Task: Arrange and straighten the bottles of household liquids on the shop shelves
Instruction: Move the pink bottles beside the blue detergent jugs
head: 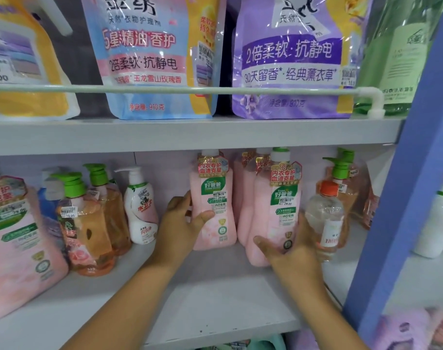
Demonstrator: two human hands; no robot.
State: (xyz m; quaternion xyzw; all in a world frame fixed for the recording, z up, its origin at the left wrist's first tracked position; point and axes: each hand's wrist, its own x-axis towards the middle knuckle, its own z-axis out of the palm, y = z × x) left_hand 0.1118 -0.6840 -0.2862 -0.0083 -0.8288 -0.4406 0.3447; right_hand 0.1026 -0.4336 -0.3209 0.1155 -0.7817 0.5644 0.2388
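Observation:
Two pink bottles with green labels stand on the lower shelf (215, 294). My left hand (182, 223) grips the left pink bottle (215, 198) from its left side, thumb across the front. My right hand (288, 248) grips the base of the right pink bottle (278, 213), which leans a little to the right. Another pink bottle (244, 193) stands behind and between the two. A clear bottle with an orange cap (325, 215) stands right beside my right hand.
To the left stand a white pump bottle (141, 210), two amber pump bottles (89, 228) and a big pink bottle (15, 246). An amber pump bottle (346, 180) is at the right. Refill pouches (149, 56) fill the upper shelf behind a rail (215, 90). A blue upright (402, 198) bounds the bay.

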